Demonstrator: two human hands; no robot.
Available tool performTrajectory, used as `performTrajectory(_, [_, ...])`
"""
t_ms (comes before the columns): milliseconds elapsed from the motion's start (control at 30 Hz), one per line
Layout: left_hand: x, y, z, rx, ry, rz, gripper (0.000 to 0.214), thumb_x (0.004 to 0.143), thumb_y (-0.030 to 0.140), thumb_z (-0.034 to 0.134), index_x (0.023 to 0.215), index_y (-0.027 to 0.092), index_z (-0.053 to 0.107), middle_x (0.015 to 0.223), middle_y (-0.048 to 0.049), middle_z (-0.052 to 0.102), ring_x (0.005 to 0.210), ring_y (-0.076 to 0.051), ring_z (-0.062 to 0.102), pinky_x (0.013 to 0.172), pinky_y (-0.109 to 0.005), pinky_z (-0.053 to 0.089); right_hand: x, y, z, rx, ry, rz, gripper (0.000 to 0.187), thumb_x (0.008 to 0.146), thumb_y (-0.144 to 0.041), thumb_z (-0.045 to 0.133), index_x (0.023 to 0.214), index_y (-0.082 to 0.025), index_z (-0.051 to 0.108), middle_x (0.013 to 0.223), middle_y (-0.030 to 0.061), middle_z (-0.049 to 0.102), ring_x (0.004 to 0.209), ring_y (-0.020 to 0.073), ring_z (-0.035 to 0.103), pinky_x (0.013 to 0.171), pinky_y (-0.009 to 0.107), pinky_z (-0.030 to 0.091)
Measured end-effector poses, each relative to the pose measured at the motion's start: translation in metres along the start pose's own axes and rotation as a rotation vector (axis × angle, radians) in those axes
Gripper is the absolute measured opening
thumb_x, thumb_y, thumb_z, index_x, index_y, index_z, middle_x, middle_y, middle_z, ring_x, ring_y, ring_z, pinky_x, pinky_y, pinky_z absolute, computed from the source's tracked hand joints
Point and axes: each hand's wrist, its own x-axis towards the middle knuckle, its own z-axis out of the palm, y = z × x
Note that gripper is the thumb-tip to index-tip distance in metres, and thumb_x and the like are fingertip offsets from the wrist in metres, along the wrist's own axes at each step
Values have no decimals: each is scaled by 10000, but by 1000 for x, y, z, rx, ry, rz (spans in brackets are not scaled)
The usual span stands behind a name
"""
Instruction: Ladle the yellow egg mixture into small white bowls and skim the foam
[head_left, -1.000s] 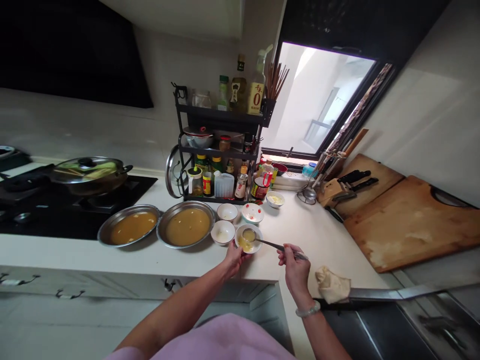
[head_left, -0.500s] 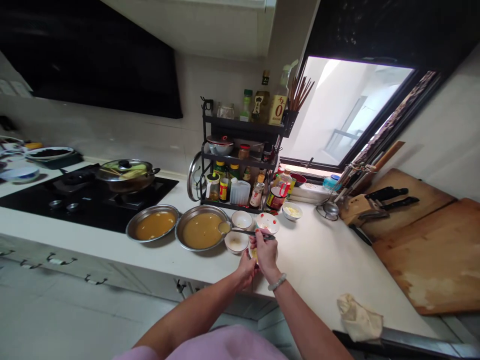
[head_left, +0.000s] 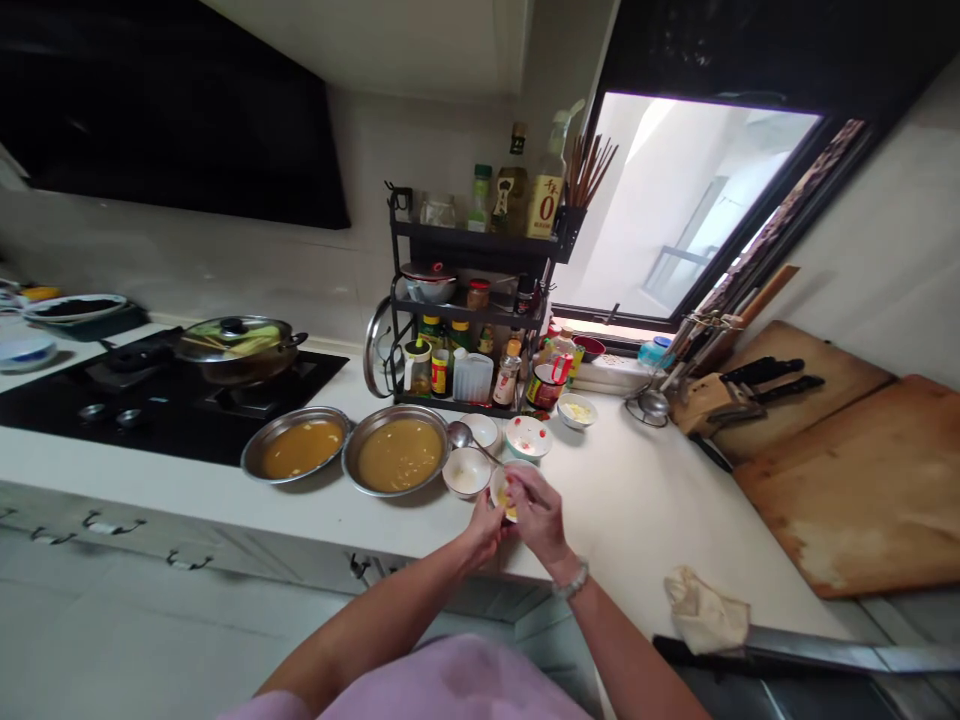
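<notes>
My left hand (head_left: 484,528) is closed on the near rim of a small white bowl (head_left: 501,490) holding yellow liquid, at the front of the white counter. My right hand (head_left: 534,510) lies over that bowl, closed on the handle of a metal spoon (head_left: 461,436). The spoon's bowl hangs empty above the right edge of a round metal pan (head_left: 396,458) filled with yellow-brown liquid. A second such pan (head_left: 298,452) sits to its left. Another small white bowl (head_left: 466,472) stands between the pan and my hands.
Behind stand two more small bowls (head_left: 529,436), a black spice rack (head_left: 471,300) and a lidded wok (head_left: 234,348) on the black hob. To the right are a knife block (head_left: 711,400), wooden cutting boards (head_left: 862,480) and a crumpled cloth (head_left: 703,610) near the sink edge.
My right hand carried a spoonful of yellow liquid from the small bowl to the right-hand pan; the spoon is now empty and lifted back. The camera view swung left.
</notes>
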Motion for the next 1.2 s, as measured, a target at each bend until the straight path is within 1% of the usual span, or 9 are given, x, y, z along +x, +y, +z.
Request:
performTrajectory(67, [1,0,0,20,-5,-33,718,740,79,636,1380,241,356,1092,-107,662,694,-144,669,569,-246,549,-9,-1,-30,13,67,116,183,910,-275,531,986,-217,687,842,49,690,597,139,624,483,245,542])
performTrajectory(167, [1,0,-1,67,10,-52,744,741,69,620,1401,244,325,1185,-135,621,709,-151,673,552,-253,556,-29,2,-69,4,107,200,172,907,-291,544,966,-209,684,793,31,670,545,118,584,434,224,517])
performTrajectory(333, [3,-1,-2,134,12,-31,823,741,109,671,1450,264,284,1215,-151,597,732,-164,672,548,-249,547,-61,12,-101,-44,26,242,176,893,-286,554,952,-217,705,769,27,645,569,119,583,423,211,510])
performTrajectory(500, [6,-4,-3,187,-15,-8,800,760,136,675,1453,263,295,1135,-122,628,664,-125,651,568,-239,542,-77,16,-99,-20,65,325,219,853,-378,594,900,-208,723,762,38,656,566,135,591,413,230,511])
performTrajectory(600, [6,-4,-1,164,-19,28,745,759,129,676,1418,233,345,1147,-127,622,687,-132,659,570,-241,546,-80,20,-90,36,237,487,284,796,-451,654,856,-178,703,647,23,651,494,135,570,397,240,496])
performTrajectory(700, [5,-2,0,135,10,-3,782,750,139,704,1426,215,319,1137,-136,626,696,-147,667,569,-257,556,-78,24,-83,106,445,632,355,738,-497,704,814,-152,665,526,3,622,419,131,538,370,238,459])
performTrajectory(800, [4,1,1,108,9,-24,787,747,138,714,1423,225,320,1182,-144,611,737,-156,675,579,-265,568,-71,25,-82,168,542,690,403,682,-516,746,785,-141,644,512,13,631,403,130,535,361,230,435])
performTrajectory(967, [3,4,0,79,12,-43,752,763,144,694,1414,248,331,1264,-153,565,761,-158,683,597,-276,578,-55,18,-87,183,537,673,396,668,-491,764,792,-133,650,539,25,653,426,124,550,370,215,434])
performTrajectory(1200, [2,4,2,71,28,-67,752,761,92,653,1420,223,318,1194,-156,602,688,-138,667,534,-238,547,-24,4,-82,225,497,639,376,671,-462,770,802,-132,645,550,38,658,444,137,566,368,219,433])
